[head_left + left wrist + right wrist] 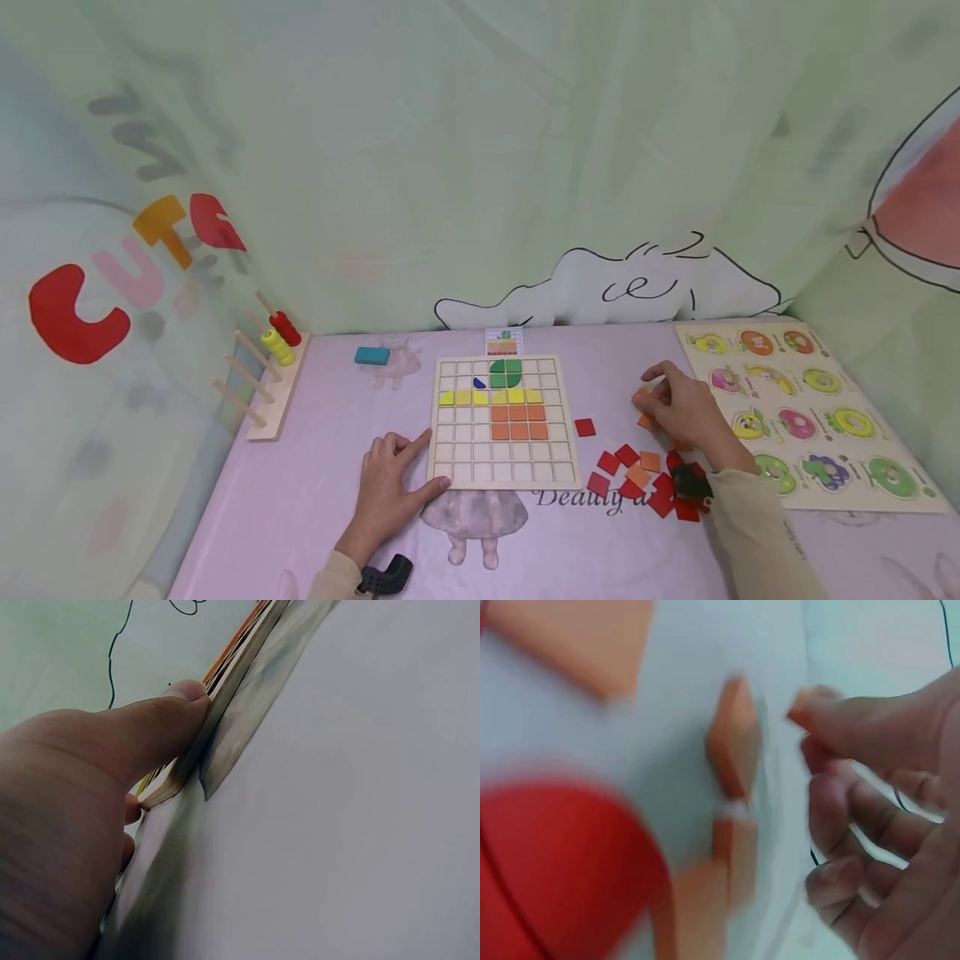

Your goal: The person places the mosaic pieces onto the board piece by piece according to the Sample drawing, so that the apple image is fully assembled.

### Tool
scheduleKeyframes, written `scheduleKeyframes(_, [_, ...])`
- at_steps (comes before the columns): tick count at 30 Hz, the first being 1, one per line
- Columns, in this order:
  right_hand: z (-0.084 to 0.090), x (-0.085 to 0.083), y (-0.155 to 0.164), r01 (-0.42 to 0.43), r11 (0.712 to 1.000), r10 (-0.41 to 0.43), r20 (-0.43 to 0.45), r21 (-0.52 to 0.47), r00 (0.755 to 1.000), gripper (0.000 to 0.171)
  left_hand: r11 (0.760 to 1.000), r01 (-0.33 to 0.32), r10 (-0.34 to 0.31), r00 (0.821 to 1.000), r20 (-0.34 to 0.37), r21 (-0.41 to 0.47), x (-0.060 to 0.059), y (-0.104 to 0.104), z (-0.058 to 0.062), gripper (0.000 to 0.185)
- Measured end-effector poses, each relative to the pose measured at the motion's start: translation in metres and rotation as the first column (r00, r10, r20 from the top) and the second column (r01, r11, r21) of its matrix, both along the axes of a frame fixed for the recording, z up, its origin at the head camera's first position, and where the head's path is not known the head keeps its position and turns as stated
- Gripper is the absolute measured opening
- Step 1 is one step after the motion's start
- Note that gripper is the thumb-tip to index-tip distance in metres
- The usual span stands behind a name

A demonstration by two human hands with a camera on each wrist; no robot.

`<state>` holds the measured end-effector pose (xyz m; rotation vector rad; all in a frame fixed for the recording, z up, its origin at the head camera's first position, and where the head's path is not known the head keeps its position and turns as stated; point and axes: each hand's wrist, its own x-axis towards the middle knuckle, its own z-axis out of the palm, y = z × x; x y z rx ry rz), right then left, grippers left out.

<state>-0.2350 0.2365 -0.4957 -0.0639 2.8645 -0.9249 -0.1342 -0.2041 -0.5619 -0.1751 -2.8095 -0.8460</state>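
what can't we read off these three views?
- Right hand grip: in the head view the hand covers the orange tiles; the right wrist view is motion-blurred, so contact is unclear.
- Small card behind the grid board: too small to read.
- Left wrist view: the left hand hides most of the board; only its edge shows.

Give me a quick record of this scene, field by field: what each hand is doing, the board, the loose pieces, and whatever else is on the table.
left hand: rests flat on the table, thumb against the grid board's near left corner
right hand: fingers curled over orange tiles; grip unclear
grid board: partly filled with green, yellow and orange tiles, plus one blue piece
loose tiles: red and orange, scattered right of the board
fruit puzzle: far right
peg rack: far left, with yellow and red rings
teal block: behind the board
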Motion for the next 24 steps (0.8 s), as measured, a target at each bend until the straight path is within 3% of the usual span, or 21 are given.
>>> scheduleKeyframes(6, [-0.007, 0.001, -0.035, -0.001, 0.997, -0.008, -0.126, -0.074, 0.992, 0.033, 1.000, 0.004, -0.004, 1.000, 0.009, 0.000, -0.001, -0.001, -0.001, 0.076])
scheduleKeyframes(12, [-0.008, 0.003, -0.085, -0.003, 0.984, -0.020, -0.128, -0.176, 0.992, 0.036, 1.000, 0.004, -0.004, 1.000, 0.013, -0.006, -0.001, -0.001, -0.002, 0.076])
scheduleKeyframes(16, [-0.006, 0.000, -0.116, -0.062, 0.970, 0.032, -0.132, -0.233, 0.991, 0.034, 1.000, 0.005, -0.005, 1.000, 0.009, -0.008, -0.001, -0.002, -0.002, 0.077])
scheduleKeyframes(24, [-0.009, -0.007, -0.164, -0.216, 0.944, 0.189, -0.128, -0.251, 0.974, 0.028, 1.000, 0.007, -0.007, 1.000, -0.001, -0.006, -0.001, -0.001, -0.002, 0.077])
